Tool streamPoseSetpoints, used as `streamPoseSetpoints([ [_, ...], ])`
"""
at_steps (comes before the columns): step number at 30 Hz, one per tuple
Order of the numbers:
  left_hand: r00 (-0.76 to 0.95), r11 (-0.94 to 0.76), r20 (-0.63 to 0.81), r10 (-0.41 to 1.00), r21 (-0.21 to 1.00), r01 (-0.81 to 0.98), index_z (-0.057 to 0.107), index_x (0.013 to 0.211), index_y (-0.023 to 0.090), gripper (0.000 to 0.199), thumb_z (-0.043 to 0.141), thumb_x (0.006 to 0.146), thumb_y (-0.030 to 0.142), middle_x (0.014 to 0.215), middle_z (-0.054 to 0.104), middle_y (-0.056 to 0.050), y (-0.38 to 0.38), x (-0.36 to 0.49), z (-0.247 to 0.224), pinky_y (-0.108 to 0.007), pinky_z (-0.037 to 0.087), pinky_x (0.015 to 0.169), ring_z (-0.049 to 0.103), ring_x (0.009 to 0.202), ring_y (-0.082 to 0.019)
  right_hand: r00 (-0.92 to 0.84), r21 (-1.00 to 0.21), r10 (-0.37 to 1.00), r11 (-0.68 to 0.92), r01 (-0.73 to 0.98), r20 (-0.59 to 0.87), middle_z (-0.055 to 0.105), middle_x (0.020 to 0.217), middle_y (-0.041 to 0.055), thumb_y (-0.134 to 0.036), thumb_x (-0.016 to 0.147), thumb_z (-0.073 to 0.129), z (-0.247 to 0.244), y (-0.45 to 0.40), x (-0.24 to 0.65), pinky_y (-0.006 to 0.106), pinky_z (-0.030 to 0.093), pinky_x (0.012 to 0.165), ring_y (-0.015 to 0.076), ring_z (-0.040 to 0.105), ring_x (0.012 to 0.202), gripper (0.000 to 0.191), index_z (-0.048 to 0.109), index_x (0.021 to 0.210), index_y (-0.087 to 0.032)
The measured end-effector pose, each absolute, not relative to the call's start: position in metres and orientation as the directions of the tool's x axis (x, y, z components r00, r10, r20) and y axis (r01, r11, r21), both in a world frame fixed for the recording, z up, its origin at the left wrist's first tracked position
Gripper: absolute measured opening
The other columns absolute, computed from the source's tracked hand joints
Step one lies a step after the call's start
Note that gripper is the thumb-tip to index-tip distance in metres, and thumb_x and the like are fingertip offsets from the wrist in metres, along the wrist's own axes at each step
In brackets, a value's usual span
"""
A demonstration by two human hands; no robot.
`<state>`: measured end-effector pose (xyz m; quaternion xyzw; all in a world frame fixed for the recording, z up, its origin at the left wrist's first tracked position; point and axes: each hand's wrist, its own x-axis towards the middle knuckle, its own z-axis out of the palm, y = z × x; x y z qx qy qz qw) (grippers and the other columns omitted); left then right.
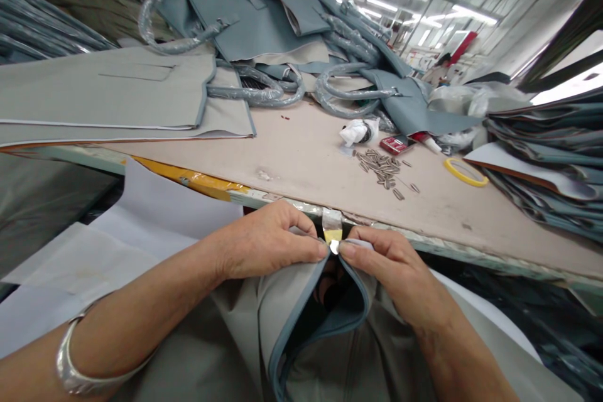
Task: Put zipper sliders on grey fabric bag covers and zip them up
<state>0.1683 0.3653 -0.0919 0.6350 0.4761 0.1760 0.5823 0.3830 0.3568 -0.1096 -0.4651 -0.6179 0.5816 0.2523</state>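
A grey fabric panel with blue-grey edging (296, 320) lies across my lap, its edge folded into a loop. My left hand (268, 242) pinches the panel's edge between thumb and forefinger. Close beside it, my right hand (393, 260) pinches the same edge from the other side. Between the two thumbs sits a small shiny metal piece (334, 246), just below a taped tab (332, 223) at the table's front edge. Whether the metal piece is fixed to the tab or to the panel I cannot tell.
On the table (301, 157) lie a pile of small metal pieces (381, 168), a red box (396, 144) and a yellow tape roll (465, 172). Blue-grey bag parts with plastic-wrapped handles (264, 19) are heaped behind. Stacked panels (551, 151) stand right; grey panels (103, 88) lie left.
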Motion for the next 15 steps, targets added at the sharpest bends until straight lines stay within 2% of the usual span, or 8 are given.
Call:
streamPoseSetpoints([
  [10, 0.478, 0.092, -0.267, 0.837, 0.929, 0.358, 0.062, 0.064, 0.014, 0.025, 0.062, 0.076, 0.036, 0.058, 0.045, 0.004, 0.3654, 0.1714, -0.0924, -0.019, 0.027, 0.049, 0.036, 0.055, -0.008, -0.415, -0.953, 0.882, -0.108, 0.284, -0.224, 0.048, 0.061, 0.0014, -0.054, 0.082, 0.066, -0.1101, 0.3566, 0.3818, 0.023, 0.037, 0.054, 0.013, 0.046, 0.06, 0.043, 0.057, 0.071, -0.013],
  [15, 0.479, 0.126, -0.289, 0.829, 0.931, 0.344, 0.06, 0.063, 0.014, 0.024, 0.062, 0.078, 0.032, 0.058, 0.043, 0.005, 0.3641, 0.1716, -0.0916, -0.017, 0.027, 0.049, 0.035, 0.055, -0.007, -0.427, -0.959, 0.877, -0.119, 0.256, -0.222, 0.047, 0.062, 0.0007, -0.052, 0.082, 0.065, -0.111, 0.3572, 0.3814, 0.024, 0.035, 0.056, 0.0121, 0.043, 0.06, 0.041, 0.056, 0.07, -0.014],
])
